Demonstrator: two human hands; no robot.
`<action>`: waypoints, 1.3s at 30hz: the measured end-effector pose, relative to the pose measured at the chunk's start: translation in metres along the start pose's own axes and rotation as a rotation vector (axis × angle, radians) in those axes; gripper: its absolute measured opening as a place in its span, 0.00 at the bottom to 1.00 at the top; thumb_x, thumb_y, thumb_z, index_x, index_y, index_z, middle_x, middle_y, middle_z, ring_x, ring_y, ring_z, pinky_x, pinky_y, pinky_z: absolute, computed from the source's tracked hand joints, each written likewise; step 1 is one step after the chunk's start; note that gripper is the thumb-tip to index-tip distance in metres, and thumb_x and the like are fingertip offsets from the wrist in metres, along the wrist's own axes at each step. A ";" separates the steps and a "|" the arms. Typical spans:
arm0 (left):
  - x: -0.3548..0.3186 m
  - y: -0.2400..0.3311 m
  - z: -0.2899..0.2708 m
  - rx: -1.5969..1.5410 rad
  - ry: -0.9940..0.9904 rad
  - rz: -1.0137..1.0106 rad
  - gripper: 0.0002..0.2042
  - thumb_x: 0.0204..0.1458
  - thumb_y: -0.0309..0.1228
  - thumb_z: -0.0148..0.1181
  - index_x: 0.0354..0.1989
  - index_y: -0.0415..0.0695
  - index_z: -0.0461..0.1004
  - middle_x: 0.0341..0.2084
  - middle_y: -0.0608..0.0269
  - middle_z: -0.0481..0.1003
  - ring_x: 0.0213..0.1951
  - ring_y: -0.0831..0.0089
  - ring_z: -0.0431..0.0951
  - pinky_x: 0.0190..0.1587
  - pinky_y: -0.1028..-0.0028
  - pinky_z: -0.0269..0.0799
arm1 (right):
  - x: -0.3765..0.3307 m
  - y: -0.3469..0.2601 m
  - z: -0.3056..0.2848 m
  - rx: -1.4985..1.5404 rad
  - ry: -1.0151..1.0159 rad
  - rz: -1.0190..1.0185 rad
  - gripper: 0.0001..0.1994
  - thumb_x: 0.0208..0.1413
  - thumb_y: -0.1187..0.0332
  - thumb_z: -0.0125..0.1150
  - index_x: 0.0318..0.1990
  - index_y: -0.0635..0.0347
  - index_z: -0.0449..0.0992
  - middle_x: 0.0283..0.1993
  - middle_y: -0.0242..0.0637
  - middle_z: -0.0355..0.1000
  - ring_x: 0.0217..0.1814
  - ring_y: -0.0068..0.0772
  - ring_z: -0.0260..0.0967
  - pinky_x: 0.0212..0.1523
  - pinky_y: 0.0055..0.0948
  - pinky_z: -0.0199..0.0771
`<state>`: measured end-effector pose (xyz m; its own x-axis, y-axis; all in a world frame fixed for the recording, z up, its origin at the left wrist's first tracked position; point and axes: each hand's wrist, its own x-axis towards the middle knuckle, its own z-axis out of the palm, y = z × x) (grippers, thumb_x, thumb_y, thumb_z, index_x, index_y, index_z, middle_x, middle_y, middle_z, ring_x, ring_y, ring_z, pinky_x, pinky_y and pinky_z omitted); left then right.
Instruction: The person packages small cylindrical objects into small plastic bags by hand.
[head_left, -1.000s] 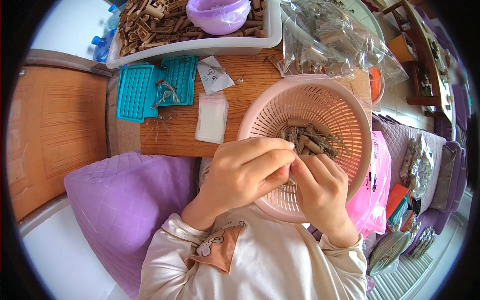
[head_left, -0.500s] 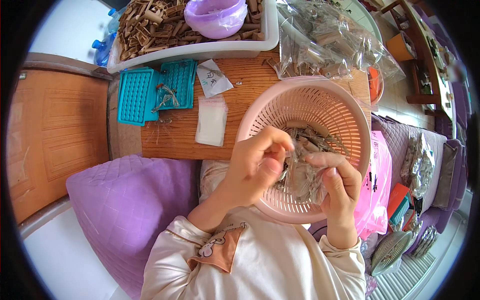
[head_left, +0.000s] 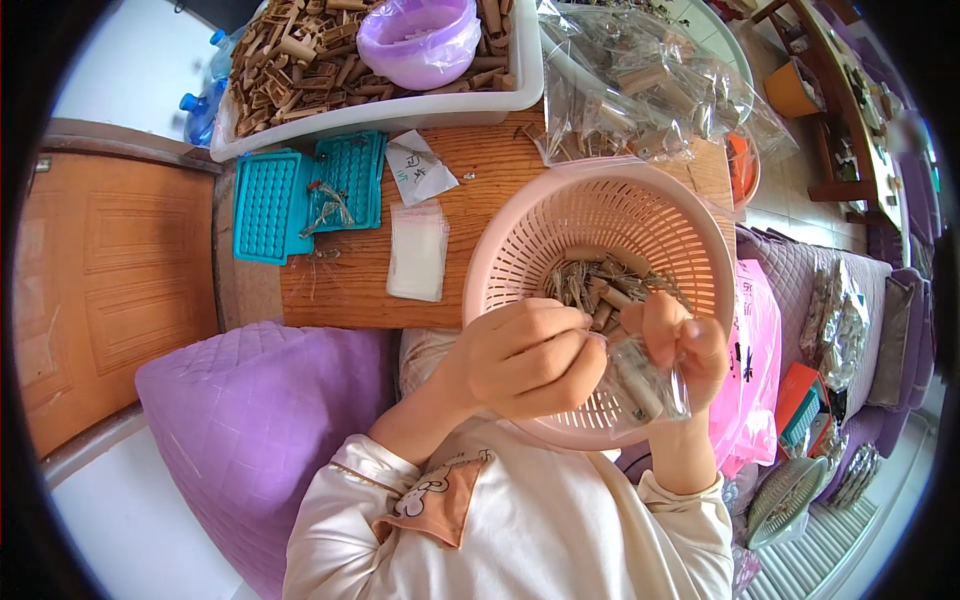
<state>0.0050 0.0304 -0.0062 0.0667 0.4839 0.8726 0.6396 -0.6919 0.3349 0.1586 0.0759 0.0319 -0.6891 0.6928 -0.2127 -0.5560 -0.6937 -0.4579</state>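
A small clear plastic bag with a brown tube-like piece inside hangs between my hands over the pink slotted basket. My left hand is closed, its thumb and fingertips pinched at the left edge of the bag. My right hand grips the upper right of the bag with curled fingers. Beneath them in the basket lie several brown rolled pieces and dry grey-green stalks, partly hidden by my hands.
A white tub of brown pieces, holding a purple bowl, stands at the back. Left of the basket are a stack of small clear bags, a paper slip and teal molded trays. Large clear bags lie behind the basket.
My left hand has turned and closed at the bag's edge; before, its fingers were raised and curled. The bag has tilted lower right, and its brown piece shows more clearly.
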 end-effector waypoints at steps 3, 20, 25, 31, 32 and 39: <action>-0.001 -0.005 -0.008 0.092 -0.059 0.034 0.11 0.32 0.20 0.59 0.29 0.41 0.71 0.23 0.66 0.67 0.29 0.71 0.72 0.26 0.76 0.71 | 0.009 -0.009 0.000 -0.362 0.123 0.124 0.13 0.44 0.76 0.56 0.16 0.55 0.58 0.16 0.25 0.56 0.17 0.12 0.51 0.17 0.15 0.49; 0.032 -0.099 0.024 0.468 -0.560 -0.101 0.15 0.37 0.22 0.54 0.38 0.45 0.72 0.24 0.62 0.69 0.31 0.67 0.72 0.35 0.73 0.71 | 0.187 -0.117 -0.052 -1.349 0.436 -0.736 0.10 0.46 0.69 0.58 0.37 0.62 0.72 0.26 0.29 0.69 0.27 0.18 0.65 0.28 0.17 0.66; 0.052 -0.131 0.038 0.348 -0.562 -0.071 0.07 0.40 0.27 0.56 0.30 0.43 0.72 0.22 0.64 0.69 0.28 0.69 0.73 0.31 0.72 0.71 | 0.217 -0.148 -0.056 -1.667 0.364 -0.724 0.13 0.52 0.66 0.53 0.45 0.60 0.69 0.37 0.30 0.70 0.40 0.17 0.66 0.34 0.17 0.68; 0.105 -0.139 0.036 0.088 -0.343 -0.276 0.08 0.45 0.35 0.58 0.23 0.43 0.73 0.16 0.63 0.70 0.20 0.70 0.70 0.24 0.73 0.67 | 0.245 -0.192 -0.045 -1.770 0.203 -0.427 0.16 0.54 0.64 0.48 0.50 0.55 0.67 0.42 0.29 0.70 0.43 0.20 0.66 0.41 0.23 0.66; 0.120 -0.141 0.037 0.048 -0.287 -0.297 0.09 0.45 0.36 0.59 0.22 0.43 0.73 0.16 0.63 0.70 0.19 0.71 0.70 0.22 0.73 0.65 | 0.245 -0.209 -0.046 -1.872 0.222 -0.265 0.16 0.54 0.64 0.48 0.51 0.53 0.67 0.42 0.29 0.70 0.42 0.20 0.66 0.42 0.24 0.66; 0.185 -0.172 0.039 -0.070 0.019 -0.577 0.12 0.46 0.36 0.55 0.23 0.39 0.73 0.12 0.60 0.70 0.16 0.73 0.69 0.22 0.73 0.62 | 0.232 -0.302 -0.055 -2.575 -0.102 -0.519 0.22 0.50 0.67 0.53 0.55 0.50 0.60 0.34 0.43 0.72 0.37 0.38 0.69 0.41 0.35 0.67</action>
<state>-0.0627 0.2599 0.0837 -0.2914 0.7842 0.5478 0.5159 -0.3534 0.7804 0.1924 0.4574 0.0731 -0.7996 0.5829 0.1441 0.5839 0.8109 -0.0401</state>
